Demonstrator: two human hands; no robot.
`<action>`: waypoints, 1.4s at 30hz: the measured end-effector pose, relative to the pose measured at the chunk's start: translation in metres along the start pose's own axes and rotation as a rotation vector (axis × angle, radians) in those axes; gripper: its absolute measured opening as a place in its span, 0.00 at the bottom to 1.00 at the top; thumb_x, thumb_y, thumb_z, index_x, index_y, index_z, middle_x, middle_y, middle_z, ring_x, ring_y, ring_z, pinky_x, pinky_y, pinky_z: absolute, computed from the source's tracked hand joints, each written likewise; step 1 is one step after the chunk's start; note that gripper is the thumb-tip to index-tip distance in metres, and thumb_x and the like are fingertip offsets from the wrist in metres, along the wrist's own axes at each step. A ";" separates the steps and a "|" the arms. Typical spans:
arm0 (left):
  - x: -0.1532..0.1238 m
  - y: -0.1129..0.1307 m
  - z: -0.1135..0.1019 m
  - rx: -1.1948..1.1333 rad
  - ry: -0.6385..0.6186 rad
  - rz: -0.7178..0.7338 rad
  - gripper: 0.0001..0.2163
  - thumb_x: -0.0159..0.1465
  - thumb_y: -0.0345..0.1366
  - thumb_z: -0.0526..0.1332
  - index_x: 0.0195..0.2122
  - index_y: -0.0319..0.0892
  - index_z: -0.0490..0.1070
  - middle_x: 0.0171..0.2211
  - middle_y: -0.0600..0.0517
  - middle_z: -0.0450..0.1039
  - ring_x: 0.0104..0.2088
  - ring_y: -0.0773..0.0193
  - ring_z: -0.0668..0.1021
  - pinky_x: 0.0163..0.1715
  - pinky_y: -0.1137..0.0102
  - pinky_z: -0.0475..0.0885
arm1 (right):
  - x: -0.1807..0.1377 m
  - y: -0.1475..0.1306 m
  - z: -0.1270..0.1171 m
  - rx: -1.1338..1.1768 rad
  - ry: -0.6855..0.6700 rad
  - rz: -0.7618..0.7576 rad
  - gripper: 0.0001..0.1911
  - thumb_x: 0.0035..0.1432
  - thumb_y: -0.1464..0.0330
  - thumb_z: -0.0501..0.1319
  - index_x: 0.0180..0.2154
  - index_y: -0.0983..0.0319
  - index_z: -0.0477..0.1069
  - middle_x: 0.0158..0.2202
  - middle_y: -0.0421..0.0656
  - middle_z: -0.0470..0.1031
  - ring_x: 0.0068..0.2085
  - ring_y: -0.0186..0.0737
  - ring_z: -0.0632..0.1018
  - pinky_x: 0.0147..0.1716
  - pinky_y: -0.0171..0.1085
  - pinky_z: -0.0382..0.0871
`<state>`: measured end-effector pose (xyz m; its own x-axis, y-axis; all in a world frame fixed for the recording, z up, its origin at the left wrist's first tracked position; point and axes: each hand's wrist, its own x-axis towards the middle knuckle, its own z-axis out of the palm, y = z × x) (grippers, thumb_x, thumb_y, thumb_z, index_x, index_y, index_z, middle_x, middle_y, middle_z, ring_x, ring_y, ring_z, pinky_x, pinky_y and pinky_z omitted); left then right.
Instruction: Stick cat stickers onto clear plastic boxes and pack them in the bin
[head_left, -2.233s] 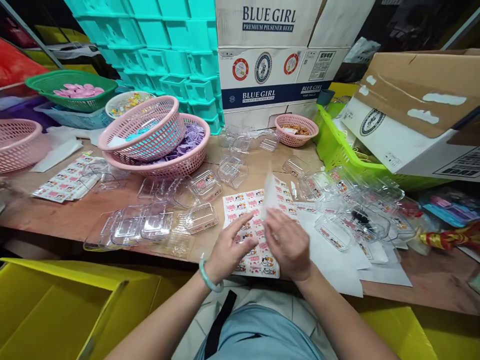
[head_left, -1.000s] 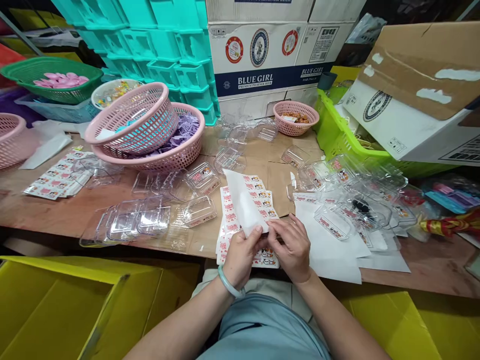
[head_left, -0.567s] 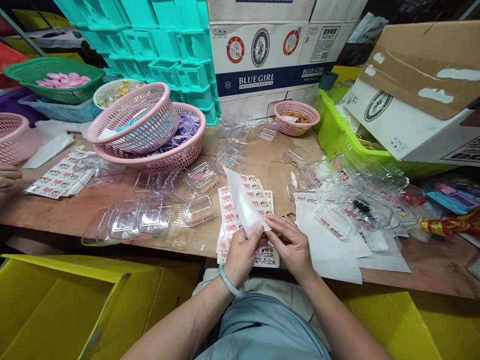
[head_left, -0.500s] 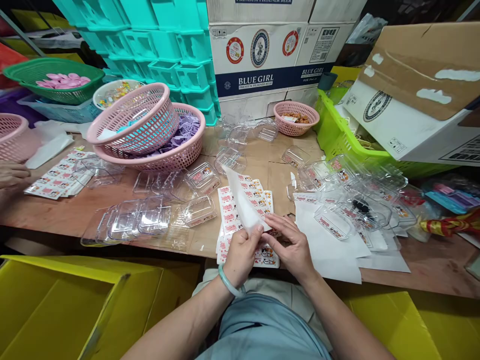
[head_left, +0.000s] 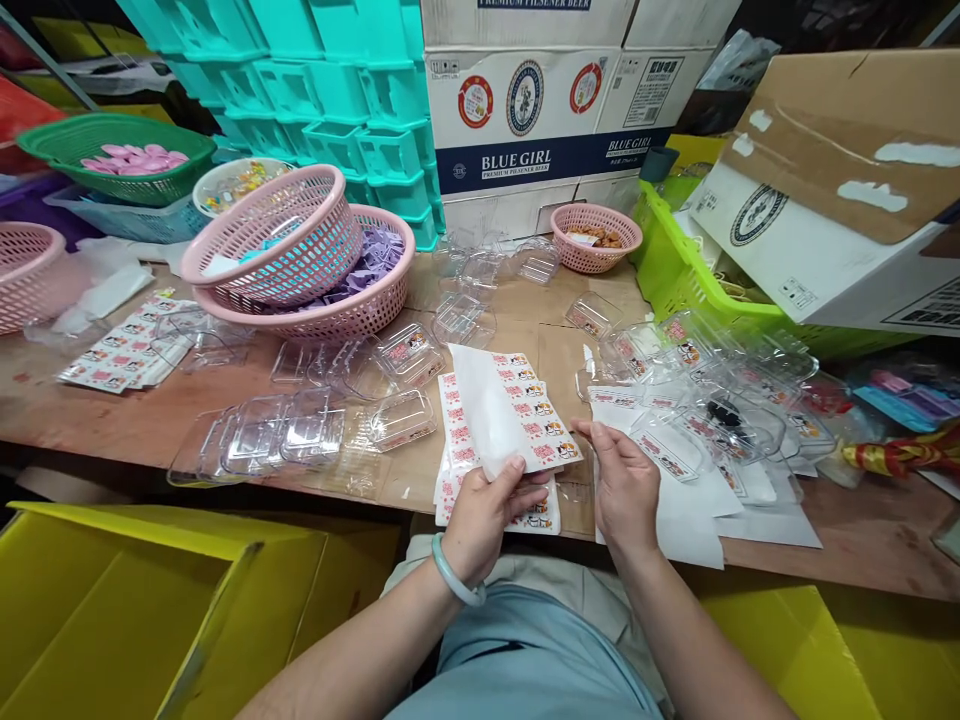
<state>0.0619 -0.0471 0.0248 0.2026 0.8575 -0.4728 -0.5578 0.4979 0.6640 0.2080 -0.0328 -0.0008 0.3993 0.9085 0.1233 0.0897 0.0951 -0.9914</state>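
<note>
My left hand (head_left: 487,510) is closed on the lower edge of a sticker sheet (head_left: 536,415) with small cat pictures, its white backing side curled up towards me. It holds the sheet just above a stack of the same sheets (head_left: 454,470) at the table's front edge. My right hand (head_left: 626,485) is a little to the right of the sheet, over loose white backing papers (head_left: 675,520). Its thumb and forefinger are pinched together, and what they hold is too small to make out. Clear plastic boxes (head_left: 401,415) lie to the left, and more with stickers on them (head_left: 667,455) lie to the right.
Two nested pink baskets (head_left: 300,250) and a small pink basket (head_left: 596,235) stand behind. A lime green basket (head_left: 667,290) and cardboard boxes (head_left: 840,200) crowd the right, teal crates (head_left: 337,100) the back. More sticker sheets (head_left: 124,350) lie left. A yellow bin (head_left: 112,610) sits below the table.
My right hand has drawn away to the right from the corner of the sheet, which now lies flatter in my left hand. Another person's hand at the left edge has gone from view.
</note>
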 end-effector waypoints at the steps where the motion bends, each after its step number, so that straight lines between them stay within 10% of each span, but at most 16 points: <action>1: 0.000 0.000 0.000 -0.001 0.006 0.000 0.18 0.57 0.42 0.68 0.44 0.35 0.77 0.44 0.40 0.78 0.41 0.54 0.80 0.41 0.64 0.77 | -0.001 -0.002 0.000 -0.042 -0.072 -0.057 0.12 0.58 0.61 0.62 0.39 0.61 0.77 0.43 0.48 0.80 0.44 0.47 0.80 0.47 0.49 0.74; 6: 0.000 -0.001 0.004 -0.004 -0.006 0.056 0.16 0.58 0.41 0.67 0.44 0.36 0.77 0.44 0.42 0.78 0.46 0.53 0.79 0.44 0.64 0.75 | -0.018 -0.007 0.007 -0.315 -0.260 -0.420 0.11 0.55 0.69 0.66 0.42 0.56 0.77 0.44 0.45 0.79 0.48 0.46 0.77 0.54 0.52 0.68; 28: 0.002 -0.006 0.009 0.032 -0.082 0.085 0.16 0.59 0.41 0.66 0.43 0.36 0.77 0.45 0.42 0.78 0.48 0.54 0.78 0.47 0.64 0.74 | -0.018 0.001 0.005 -0.301 -0.152 -0.436 0.05 0.56 0.72 0.64 0.35 0.57 0.77 0.38 0.42 0.80 0.47 0.44 0.77 0.56 0.52 0.63; 35: -0.006 -0.004 -0.004 0.040 0.071 -0.092 0.15 0.59 0.38 0.66 0.44 0.34 0.74 0.39 0.41 0.79 0.36 0.57 0.82 0.36 0.68 0.78 | 0.015 0.002 -0.006 0.356 0.255 0.169 0.10 0.50 0.63 0.68 0.33 0.62 0.75 0.33 0.41 0.80 0.33 0.36 0.79 0.38 0.39 0.74; 38: -0.015 0.002 -0.019 0.047 0.081 -0.212 0.14 0.61 0.40 0.63 0.41 0.34 0.74 0.42 0.40 0.78 0.35 0.58 0.82 0.33 0.71 0.78 | 0.030 -0.005 -0.015 0.449 0.381 0.090 0.11 0.48 0.64 0.70 0.31 0.62 0.74 0.30 0.39 0.79 0.33 0.36 0.80 0.41 0.41 0.75; 42: -0.037 0.014 -0.029 0.061 -0.212 -0.577 0.28 0.64 0.55 0.52 0.28 0.30 0.75 0.38 0.34 0.77 0.30 0.58 0.82 0.26 0.73 0.75 | 0.015 -0.020 -0.015 -0.053 0.271 -0.361 0.05 0.58 0.69 0.63 0.37 0.61 0.74 0.40 0.45 0.80 0.42 0.43 0.80 0.48 0.49 0.73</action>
<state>0.0232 -0.0760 0.0344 0.6172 0.4519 -0.6441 -0.2653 0.8902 0.3704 0.2263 -0.0271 0.0218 0.5577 0.6808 0.4748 0.3109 0.3590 -0.8800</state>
